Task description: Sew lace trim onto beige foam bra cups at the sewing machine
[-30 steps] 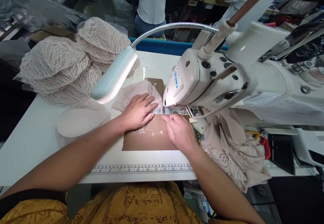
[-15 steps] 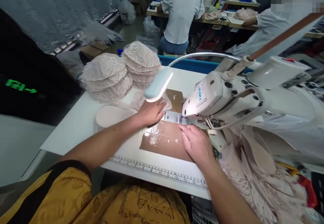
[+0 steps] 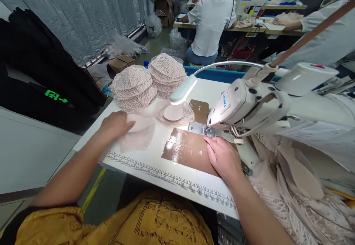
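Note:
My left hand (image 3: 115, 125) lies on the left edge of a plain beige cup piece (image 3: 140, 136) on the white table (image 3: 155, 165), fingers loosely stretched over the fabric. My right hand (image 3: 223, 157) rests flat on the brown taped patch (image 3: 184, 149), fingertips just in front of the needle plate (image 3: 197, 128) of the white sewing machine (image 3: 241, 104). Another beige cup (image 3: 174, 112) with lace sits under the lamp (image 3: 183, 89). Nothing is gripped in the right hand.
Two stacks of lace cups (image 3: 134, 86) stand at the table's back left. A heap of sewn lace pieces (image 3: 294, 197) hangs off the right side. A printed ruler (image 3: 172, 180) runs along the front edge. Other people (image 3: 210, 23) sit at benches behind.
My left hand left the fabric by the needle and moved left onto the plain beige cup piece. My head turned left and up. The right hand stayed by the needle plate.

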`<state>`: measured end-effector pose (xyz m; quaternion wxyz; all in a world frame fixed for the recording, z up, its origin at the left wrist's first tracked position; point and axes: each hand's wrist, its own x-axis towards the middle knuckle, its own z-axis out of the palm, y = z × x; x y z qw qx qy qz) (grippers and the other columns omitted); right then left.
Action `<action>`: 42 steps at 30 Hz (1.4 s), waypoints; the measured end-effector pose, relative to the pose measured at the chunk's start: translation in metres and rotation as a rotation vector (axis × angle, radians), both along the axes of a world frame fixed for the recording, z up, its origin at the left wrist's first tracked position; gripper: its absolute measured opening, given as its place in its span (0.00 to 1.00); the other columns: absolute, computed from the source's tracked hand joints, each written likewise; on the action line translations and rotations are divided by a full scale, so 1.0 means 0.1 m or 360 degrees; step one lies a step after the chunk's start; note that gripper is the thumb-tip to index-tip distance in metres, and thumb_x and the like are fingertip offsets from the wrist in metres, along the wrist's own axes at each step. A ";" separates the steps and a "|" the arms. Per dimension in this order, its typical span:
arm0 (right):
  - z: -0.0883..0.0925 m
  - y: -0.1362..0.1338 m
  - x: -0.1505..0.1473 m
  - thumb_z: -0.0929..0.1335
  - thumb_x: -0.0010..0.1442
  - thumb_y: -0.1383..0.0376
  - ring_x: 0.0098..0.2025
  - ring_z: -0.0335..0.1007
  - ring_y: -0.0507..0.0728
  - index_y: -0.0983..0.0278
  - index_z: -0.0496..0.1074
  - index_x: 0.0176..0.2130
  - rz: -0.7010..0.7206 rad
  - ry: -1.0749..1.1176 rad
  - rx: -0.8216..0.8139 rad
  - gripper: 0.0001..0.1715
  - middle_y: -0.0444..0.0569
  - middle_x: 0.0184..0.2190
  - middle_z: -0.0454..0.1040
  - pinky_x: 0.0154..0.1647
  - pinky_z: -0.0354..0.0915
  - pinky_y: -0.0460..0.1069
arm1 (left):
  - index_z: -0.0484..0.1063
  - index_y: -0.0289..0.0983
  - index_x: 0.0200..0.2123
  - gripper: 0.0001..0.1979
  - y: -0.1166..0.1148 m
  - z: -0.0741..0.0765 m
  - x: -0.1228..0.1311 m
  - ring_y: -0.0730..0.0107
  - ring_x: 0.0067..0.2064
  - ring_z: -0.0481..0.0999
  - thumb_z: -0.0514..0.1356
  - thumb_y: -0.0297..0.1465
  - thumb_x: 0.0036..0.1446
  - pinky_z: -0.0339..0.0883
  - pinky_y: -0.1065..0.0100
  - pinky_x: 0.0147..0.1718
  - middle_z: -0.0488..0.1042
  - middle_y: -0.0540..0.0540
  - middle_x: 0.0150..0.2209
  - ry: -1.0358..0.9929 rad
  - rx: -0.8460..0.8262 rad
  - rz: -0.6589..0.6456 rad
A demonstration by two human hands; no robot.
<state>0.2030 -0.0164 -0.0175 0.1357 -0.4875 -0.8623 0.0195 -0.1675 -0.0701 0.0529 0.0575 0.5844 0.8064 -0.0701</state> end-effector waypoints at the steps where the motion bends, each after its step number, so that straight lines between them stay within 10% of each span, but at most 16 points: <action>1: 0.00 0.00 0.00 0.60 0.65 0.68 0.36 0.72 0.59 0.63 0.77 0.51 -0.0003 0.0007 -0.0010 0.22 0.50 0.36 0.76 0.38 0.65 0.53 | 0.69 0.33 0.36 0.16 -0.10 -0.11 -0.08 0.44 0.46 0.73 0.51 0.40 0.59 0.66 0.58 0.38 0.73 0.34 0.40 -0.0144 0.0153 -0.0043; 5: 0.00 -0.01 0.00 0.60 0.64 0.68 0.38 0.72 0.60 0.64 0.76 0.52 0.0003 0.0048 -0.0045 0.22 0.51 0.37 0.76 0.40 0.65 0.53 | 0.65 0.38 0.34 0.15 -0.48 -0.27 -0.09 0.63 0.32 0.72 0.58 0.45 0.56 0.64 0.68 0.29 0.70 0.49 0.31 -0.1325 0.0312 0.0017; 10: 0.00 0.00 0.01 0.60 0.64 0.68 0.39 0.72 0.60 0.63 0.77 0.51 -0.0022 0.0102 -0.0084 0.21 0.51 0.38 0.77 0.41 0.65 0.53 | 0.63 0.42 0.56 0.29 -0.42 -0.02 0.47 0.61 0.42 0.77 0.66 0.38 0.52 0.70 0.69 0.36 0.75 0.46 0.45 -0.2296 -0.0144 -0.0395; 17: 0.10 -0.08 0.08 0.61 0.66 0.62 0.41 0.73 0.57 0.62 0.78 0.41 -0.0013 0.0785 -0.0120 0.17 0.50 0.37 0.79 0.42 0.66 0.50 | 0.67 0.37 0.57 0.27 0.33 -0.25 1.30 0.52 0.56 0.71 0.61 0.33 0.52 0.67 0.58 0.52 0.71 0.39 0.57 -0.1568 -0.0118 -0.0960; 24: 0.09 -0.11 0.05 0.65 0.63 0.63 0.34 0.67 0.54 0.62 0.77 0.34 0.0397 0.0399 -0.0229 0.11 0.47 0.30 0.76 0.37 0.59 0.48 | 0.73 0.35 0.37 0.12 0.68 -0.35 1.56 0.66 0.30 0.71 0.56 0.38 0.57 0.62 0.68 0.29 0.73 0.48 0.29 -0.1248 0.0070 -0.0942; 36: 0.04 -0.08 0.03 0.63 0.67 0.63 0.36 0.64 0.54 0.62 0.78 0.37 0.0439 0.0185 -0.0076 0.15 0.48 0.33 0.74 0.40 0.57 0.49 | 0.64 0.35 0.43 0.16 0.90 -0.50 1.73 0.68 0.33 0.76 0.62 0.34 0.53 0.71 0.63 0.37 0.75 0.48 0.31 -0.2128 -0.0232 -0.0893; 42: 0.05 -0.07 0.02 0.64 0.66 0.62 0.39 0.66 0.57 0.63 0.77 0.42 0.0164 0.0123 -0.0074 0.13 0.50 0.36 0.75 0.41 0.58 0.50 | 0.66 0.36 0.41 0.11 0.97 -0.62 1.74 0.68 0.35 0.77 0.59 0.29 0.53 0.71 0.67 0.36 0.76 0.48 0.35 -0.1796 0.0108 -0.1068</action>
